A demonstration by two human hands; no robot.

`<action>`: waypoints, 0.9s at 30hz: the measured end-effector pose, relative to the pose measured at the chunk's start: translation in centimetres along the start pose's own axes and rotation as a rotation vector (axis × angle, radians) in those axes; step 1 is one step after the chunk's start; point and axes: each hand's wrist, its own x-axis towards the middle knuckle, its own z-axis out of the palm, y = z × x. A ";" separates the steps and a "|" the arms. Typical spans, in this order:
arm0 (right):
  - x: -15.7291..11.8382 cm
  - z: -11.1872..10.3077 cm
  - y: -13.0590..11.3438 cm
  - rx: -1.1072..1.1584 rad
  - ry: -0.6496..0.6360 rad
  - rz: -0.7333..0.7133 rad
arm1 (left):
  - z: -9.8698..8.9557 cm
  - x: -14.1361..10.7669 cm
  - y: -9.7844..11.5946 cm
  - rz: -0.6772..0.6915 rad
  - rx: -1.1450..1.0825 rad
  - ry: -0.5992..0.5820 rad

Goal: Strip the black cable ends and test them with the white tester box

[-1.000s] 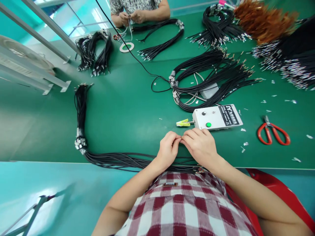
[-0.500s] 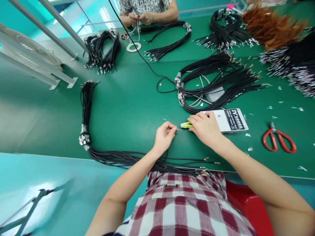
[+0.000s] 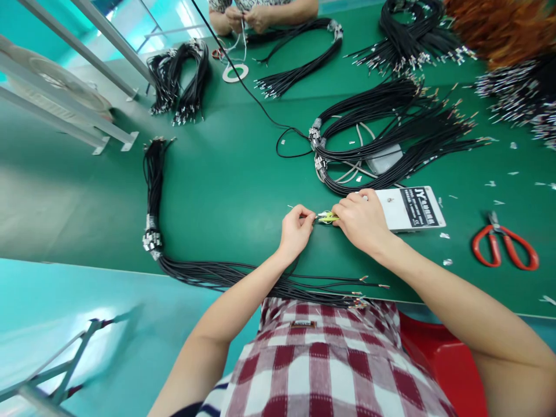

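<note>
My left hand [image 3: 299, 233] is closed in a pinch on the end of a thin black cable [image 3: 297, 265], which trails down from the fingers toward my lap. The cable's tip meets the jaws of a small yellow-green pincer-like tool [image 3: 327, 218]. My right hand [image 3: 364, 225] is closed round that tool, partly hiding it, and lies over the left end of a white box [image 3: 393, 211] with a black "JY" label. Below my hands, a long bundle of black cables [image 3: 208, 273] runs along the table's front edge, its stripped ends showing coloured wires.
Red-handled cutters [image 3: 504, 243] lie at the right among white scraps. Behind the box are looped black cable bundles [image 3: 347, 156] and a grey-white block [image 3: 386, 159]. A co-worker's hands [image 3: 247, 18] hold a white strand across the table, near a tape roll [image 3: 235, 73]. Metal posts [image 3: 78, 119] stand left.
My left hand has moved slightly right and up, bringing the cable tip from just short of the yellow-green tool into its jaws. The camera view has shifted a little.
</note>
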 end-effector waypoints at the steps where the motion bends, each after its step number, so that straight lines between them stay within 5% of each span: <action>1: 0.0 0.0 0.0 -0.004 0.001 0.000 | 0.1 0.0 0.0 0.000 0.011 0.000; 11: -0.4 -0.6 -0.4 -0.005 -0.020 0.020 | 0.2 -0.1 -0.1 0.042 0.114 -0.018; 15: -3.5 -1.5 0.6 0.147 0.164 0.056 | 0.0 -0.2 0.0 0.044 0.132 -0.028; 19: -9.0 -0.8 1.4 0.254 0.458 0.344 | -0.1 -0.3 -0.2 0.034 0.151 -0.045; 23: -12.1 0.9 0.7 0.215 0.441 0.312 | 0.0 -0.3 -0.2 0.045 0.155 -0.043; 27: -11.9 2.0 0.4 0.121 0.469 0.297 | -0.4 -0.4 0.1 0.047 0.198 -0.046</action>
